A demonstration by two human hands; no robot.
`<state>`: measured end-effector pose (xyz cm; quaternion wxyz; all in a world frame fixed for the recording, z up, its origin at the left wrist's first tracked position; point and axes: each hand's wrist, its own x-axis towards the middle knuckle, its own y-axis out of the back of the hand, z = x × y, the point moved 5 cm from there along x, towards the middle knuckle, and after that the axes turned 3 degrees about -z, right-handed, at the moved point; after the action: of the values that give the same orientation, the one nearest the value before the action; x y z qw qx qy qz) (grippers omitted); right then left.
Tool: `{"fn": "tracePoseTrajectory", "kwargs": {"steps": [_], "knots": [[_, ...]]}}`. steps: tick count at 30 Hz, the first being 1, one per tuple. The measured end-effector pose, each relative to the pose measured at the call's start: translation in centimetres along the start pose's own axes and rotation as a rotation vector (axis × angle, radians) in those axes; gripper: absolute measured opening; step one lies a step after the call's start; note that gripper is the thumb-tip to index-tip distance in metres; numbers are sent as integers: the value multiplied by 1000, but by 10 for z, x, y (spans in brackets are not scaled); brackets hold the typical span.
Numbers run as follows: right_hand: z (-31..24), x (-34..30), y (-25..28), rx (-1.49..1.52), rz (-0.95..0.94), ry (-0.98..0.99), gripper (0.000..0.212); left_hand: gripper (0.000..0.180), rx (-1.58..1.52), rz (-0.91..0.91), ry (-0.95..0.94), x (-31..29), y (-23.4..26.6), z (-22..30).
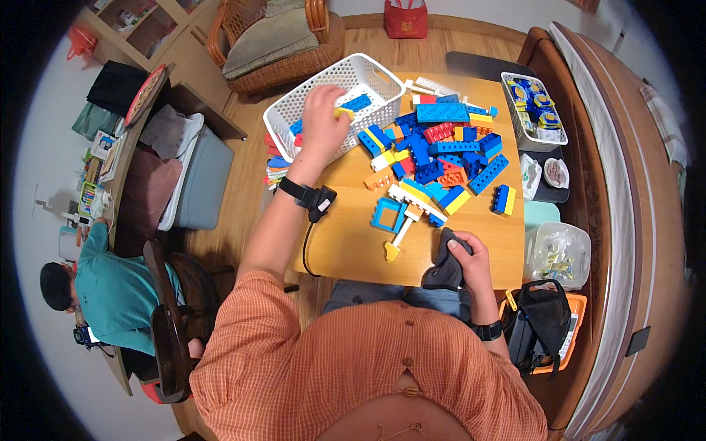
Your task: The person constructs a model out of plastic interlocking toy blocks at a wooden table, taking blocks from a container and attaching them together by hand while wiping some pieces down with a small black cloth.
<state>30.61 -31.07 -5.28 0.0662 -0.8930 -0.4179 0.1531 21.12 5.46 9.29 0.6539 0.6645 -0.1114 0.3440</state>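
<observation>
My left hand (pixel 323 117) reaches over the near rim of a white perforated basket (pixel 371 73) and pinches a small yellow brick (pixel 343 112). Blue bricks (pixel 358 102) lie inside the basket. My right hand (pixel 471 261) rests at the front edge of the wooden table (pixel 346 242), closed on a dark grey cloth (pixel 443 264). A heap of blue, yellow, orange and red bricks (pixel 441 151) spreads across the middle of the table. An open blue frame piece (pixel 387 214) and a white-and-yellow assembly (pixel 401 239) lie just in front of my right hand.
A small white bin of blue and yellow pieces (pixel 535 110) stands at the table's far right. A clear tub (pixel 560 253) and an orange box with a black bag (pixel 540 323) sit to my right. A wicker chair (pixel 276 40) is behind the basket. Another person (pixel 110 290) sits at left.
</observation>
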Motion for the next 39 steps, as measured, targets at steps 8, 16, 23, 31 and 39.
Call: {"fn": "tracePoseTrajectory", "kwargs": {"steps": [8,16,23,31,39], "knots": [[-2,2,-3,-5,-11,11,20,48,337,-388,-194,-23,-36,60],[-13,-10,-5,3,22,52,21,38,309,-336,-96,-31,3,69],[-100,-15,-82,-50,10,397,27,72,-1402,-114,471,-94,49,119],[-127,-46,-140,-538,4,876,19,69,-1539,20,358,-152,75,158],[-113,-74,-136,-558,61,896,22,68,-1490,137,330,-176,69,157]]}}
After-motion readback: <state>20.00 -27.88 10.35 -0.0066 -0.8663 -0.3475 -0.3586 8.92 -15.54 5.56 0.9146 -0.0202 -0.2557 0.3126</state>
